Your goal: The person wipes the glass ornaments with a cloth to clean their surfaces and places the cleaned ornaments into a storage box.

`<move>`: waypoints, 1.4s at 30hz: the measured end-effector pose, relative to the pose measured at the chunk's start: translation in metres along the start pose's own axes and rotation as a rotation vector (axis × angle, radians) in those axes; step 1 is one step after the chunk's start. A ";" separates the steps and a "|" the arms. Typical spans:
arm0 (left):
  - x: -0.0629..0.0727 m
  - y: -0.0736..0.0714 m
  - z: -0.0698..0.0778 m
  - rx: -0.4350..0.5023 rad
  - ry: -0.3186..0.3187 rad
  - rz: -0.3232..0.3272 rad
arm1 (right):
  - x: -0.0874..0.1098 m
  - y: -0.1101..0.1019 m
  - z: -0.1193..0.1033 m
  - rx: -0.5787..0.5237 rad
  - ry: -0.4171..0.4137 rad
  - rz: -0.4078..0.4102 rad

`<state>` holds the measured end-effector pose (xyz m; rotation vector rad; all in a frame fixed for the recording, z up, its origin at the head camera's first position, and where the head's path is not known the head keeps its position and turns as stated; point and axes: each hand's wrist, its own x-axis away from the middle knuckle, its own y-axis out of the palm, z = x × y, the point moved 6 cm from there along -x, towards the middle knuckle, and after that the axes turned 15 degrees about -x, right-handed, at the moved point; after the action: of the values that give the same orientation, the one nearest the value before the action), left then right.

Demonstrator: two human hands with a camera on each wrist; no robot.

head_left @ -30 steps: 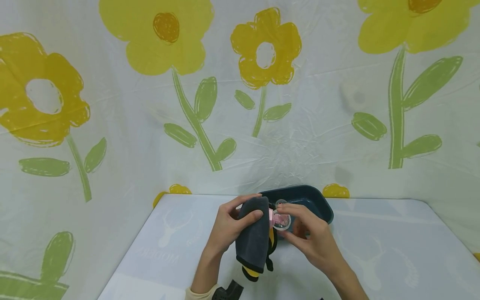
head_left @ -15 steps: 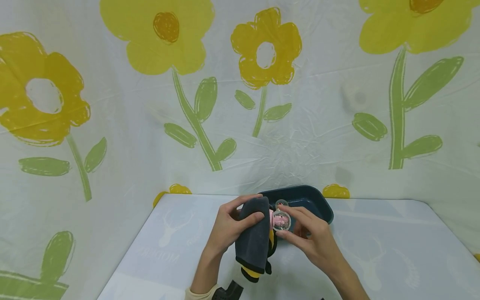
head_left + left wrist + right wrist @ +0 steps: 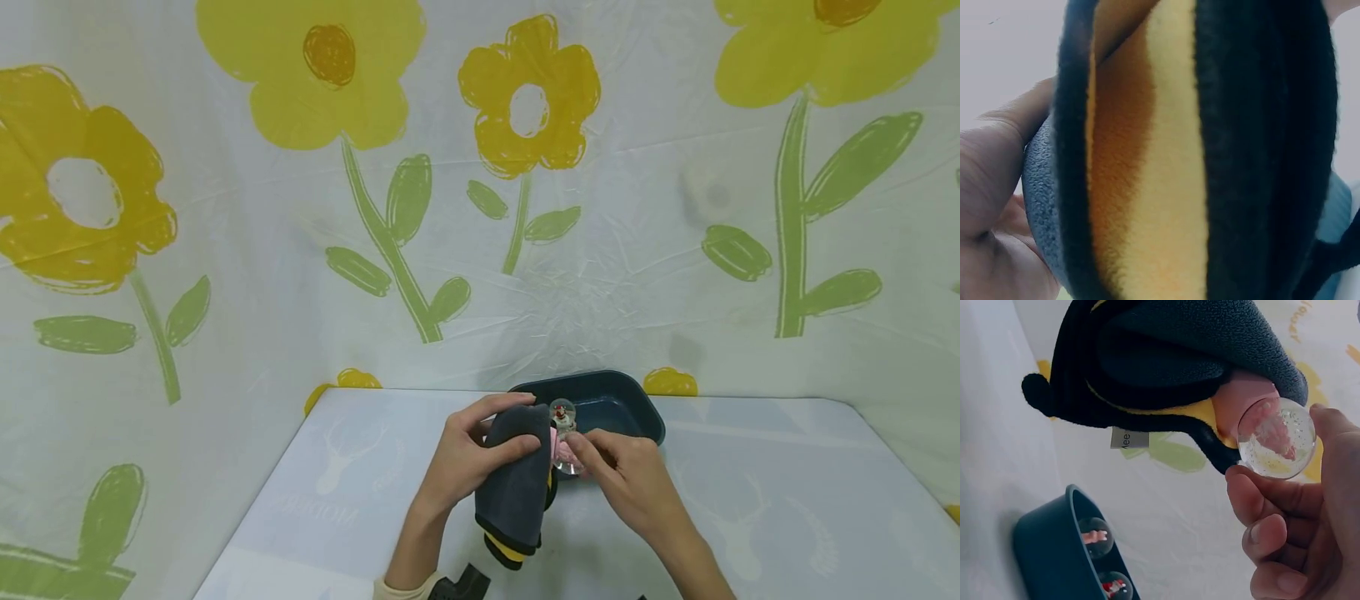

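Note:
My left hand point(image 3: 468, 446) grips a dark grey plush pouch point(image 3: 513, 479) with black trim and a yellow lining point(image 3: 1175, 162), thumb across its outer side. In the left wrist view the pouch's folds stand apart, baring the lining. At its right side, my right hand point(image 3: 633, 475) holds a small snow globe point(image 3: 1277, 437) between thumb and fingers. The globe is clear glass with a pink figure inside and a pink base point(image 3: 1240, 400). That base points into the pouch's opening, partly covered by the plush.
Behind the hands, a dark teal bin point(image 3: 648, 412) stands at the table's far edge. Two more snow globes show in it in the right wrist view, one with a pink figure point(image 3: 1094, 537), the other with a red one point(image 3: 1117, 587). A flower-patterned curtain point(image 3: 600, 308) hangs behind.
The right hand has turned and dropped slightly, its thumb now lying over the globe. The globe has tilted down. The left hand and pouch have shifted a little right.

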<state>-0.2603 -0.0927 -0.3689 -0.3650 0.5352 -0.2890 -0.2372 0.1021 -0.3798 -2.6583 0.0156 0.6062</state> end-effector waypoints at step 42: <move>0.002 -0.009 0.003 0.034 -0.003 0.026 | 0.005 0.000 -0.022 -0.211 -0.496 -0.101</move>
<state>-0.2588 -0.1003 -0.3637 -0.3250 0.5315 -0.2720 -0.2231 0.0941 -0.3635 -2.6045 -0.3379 1.2729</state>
